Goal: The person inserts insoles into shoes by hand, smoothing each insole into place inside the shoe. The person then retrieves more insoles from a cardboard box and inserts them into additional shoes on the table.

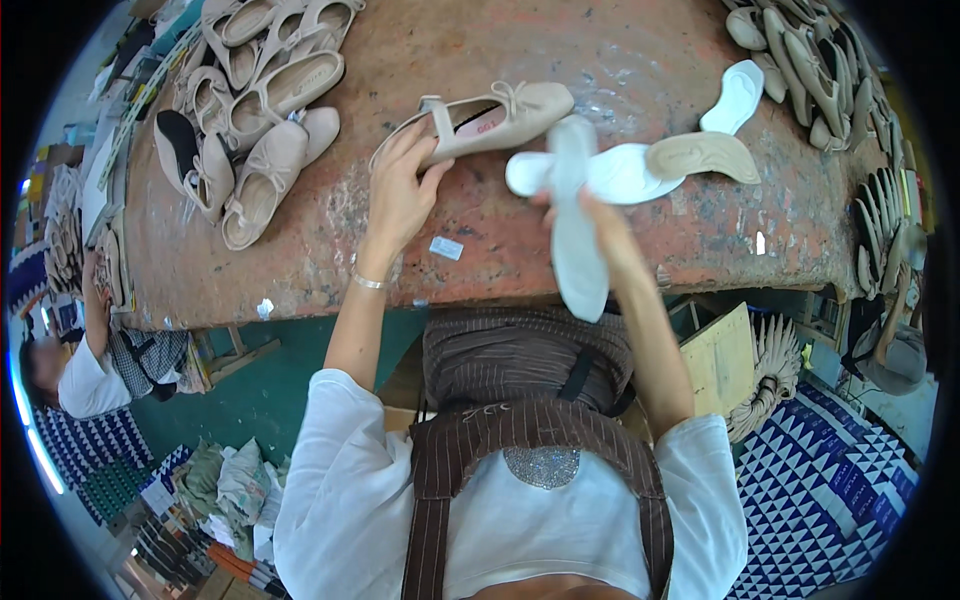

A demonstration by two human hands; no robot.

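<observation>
A beige ballet flat (pixel 515 120) with a bow and a strap lies on its side-facing length before me on the worktable (pixel 480 230). My left hand (pixel 405 180) grips it near the heel, fingers over the side edge. In my right hand (pixel 590 215) is a white insole (pixel 582 265), held upright and smeared by motion. Behind that hand rests another white insole (pixel 630 175), partly covered by a beige insole (pixel 700 158). Farther right is one more white insole (pixel 738 95). A small pale label (pixel 446 248) lies between my hands.
Several beige shoes (pixel 270 170) cluster at the left of the table; more shoes (pixel 815 70) are piled at the far right. Below the right edge are a wooden board (pixel 718 365) and blue-and-white patterned sacks (pixel 820 490). One person (pixel 95 375) sits at the left, another (pixel 890 355) at the right.
</observation>
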